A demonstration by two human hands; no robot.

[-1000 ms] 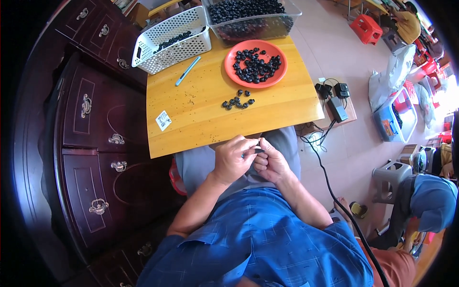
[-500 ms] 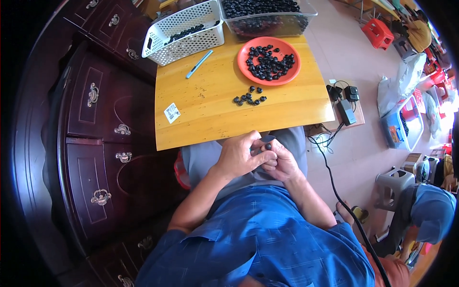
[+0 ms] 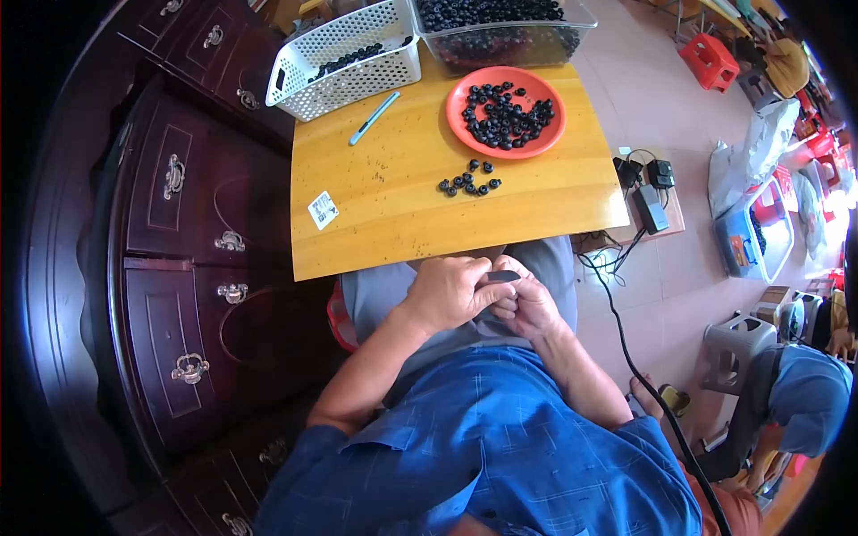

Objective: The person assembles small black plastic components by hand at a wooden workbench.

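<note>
My left hand (image 3: 450,290) and my right hand (image 3: 527,302) meet over my lap, just in front of the table edge. My left thumb and fingers pinch a dark, flat piece with a curved edge, like a small blade (image 3: 503,277); it reaches across to my right fingertips. The right hand's fingers are curled, and what they grip is hidden. Beyond my hands, several small black round parts (image 3: 469,183) lie loose on the yellow wooden table (image 3: 384,223). More of them fill part of a red plate (image 3: 456,125).
A white perforated basket (image 3: 357,89) and a clear bin (image 3: 500,45), both with black parts, stand at the back. A light blue slim cutter (image 3: 375,118) and a white label (image 3: 323,210) lie on the table. Dark cabinets (image 3: 197,179) flank the left; a black cable (image 3: 626,339) runs right.
The dark blade-like piece has turned and come towards me, its flat face now showing over the right fingertips. The small black round part seen between the fingers earlier is now hidden.
</note>
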